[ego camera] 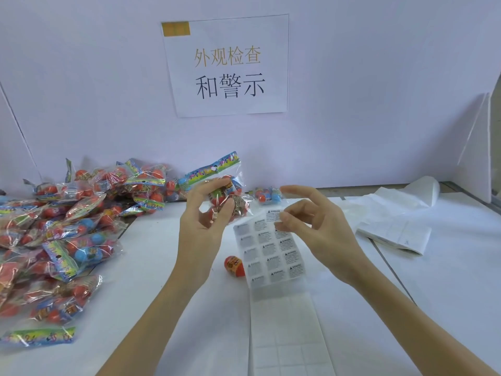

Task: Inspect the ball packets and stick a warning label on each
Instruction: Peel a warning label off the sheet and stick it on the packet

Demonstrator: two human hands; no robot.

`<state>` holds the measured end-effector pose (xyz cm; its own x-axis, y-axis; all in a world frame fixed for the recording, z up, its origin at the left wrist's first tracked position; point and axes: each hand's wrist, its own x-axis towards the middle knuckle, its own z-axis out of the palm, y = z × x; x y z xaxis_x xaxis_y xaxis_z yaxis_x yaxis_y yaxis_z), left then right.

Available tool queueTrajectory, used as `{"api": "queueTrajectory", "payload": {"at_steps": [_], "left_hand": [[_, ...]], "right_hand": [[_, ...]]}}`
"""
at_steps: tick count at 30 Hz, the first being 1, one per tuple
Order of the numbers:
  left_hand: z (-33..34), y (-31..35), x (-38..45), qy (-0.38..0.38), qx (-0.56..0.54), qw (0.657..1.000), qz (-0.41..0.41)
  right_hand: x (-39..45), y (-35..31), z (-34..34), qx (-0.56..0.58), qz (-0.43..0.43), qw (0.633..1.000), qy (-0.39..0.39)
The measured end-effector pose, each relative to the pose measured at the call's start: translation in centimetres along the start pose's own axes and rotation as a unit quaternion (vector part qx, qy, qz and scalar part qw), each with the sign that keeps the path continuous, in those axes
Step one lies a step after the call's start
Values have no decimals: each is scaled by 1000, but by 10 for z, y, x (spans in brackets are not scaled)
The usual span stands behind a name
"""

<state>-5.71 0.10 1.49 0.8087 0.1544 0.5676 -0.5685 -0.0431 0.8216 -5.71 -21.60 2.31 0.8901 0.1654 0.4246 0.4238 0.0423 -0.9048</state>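
Observation:
My left hand [206,210] grips a clear ball packet [225,185] with a coloured header card and red balls inside, held up above the table. My right hand [306,223] pinches a warning label [273,214] at the top of the label sheet [271,253], between thumb and forefinger. The sheet hangs from that corner, its lower end lying on the table. The other fingers of my right hand are spread. A heap of ball packets [59,234] lies on the left of the table.
A loose red ball [234,265] lies on the white table [151,267] under my hands. One small packet [267,195] sits by the back wall. Used backing sheets [393,229] are stacked on the right. A printed sign [227,66] hangs on the wall.

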Motion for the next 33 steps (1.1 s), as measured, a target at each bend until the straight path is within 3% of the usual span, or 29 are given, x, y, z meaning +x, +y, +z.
{"api": "queueTrajectory", "payload": {"at_steps": [4, 8, 12, 14, 16, 20, 22, 26, 29, 33], "left_hand": [[7, 4, -4, -39, 43, 997, 54], [12, 4, -8, -68, 8, 998, 1], [11, 4, -6, -73, -159, 978, -117], [13, 5, -6, -79, -190, 970, -130], [17, 2, -10, -91, -162, 975, -118], [20, -7, -16, -117, 40, 990, -73], [21, -7, -15, -129, 70, 984, -96], [24, -7, -16, -148, -87, 966, -193], [24, -12, -19, -152, -51, 968, -195], [23, -11, -14, -73, -163, 948, -262]], "right_hand": [[-2, 1, 3, -45, -10, 999, -7], [-1, -1, 3, -33, -17, 999, -13], [1, -5, -3, 116, 20, 993, -3], [2, -6, -3, 232, 65, 970, -15], [2, -6, 0, 312, 112, 943, -28], [1, -6, 0, 390, 142, 909, -37], [1, -9, -2, 382, 134, 913, -45], [-1, -8, 1, 305, 115, 944, -52], [-2, -8, 6, 280, 107, 952, -64], [1, -11, -1, 232, 59, 971, 17]]}}
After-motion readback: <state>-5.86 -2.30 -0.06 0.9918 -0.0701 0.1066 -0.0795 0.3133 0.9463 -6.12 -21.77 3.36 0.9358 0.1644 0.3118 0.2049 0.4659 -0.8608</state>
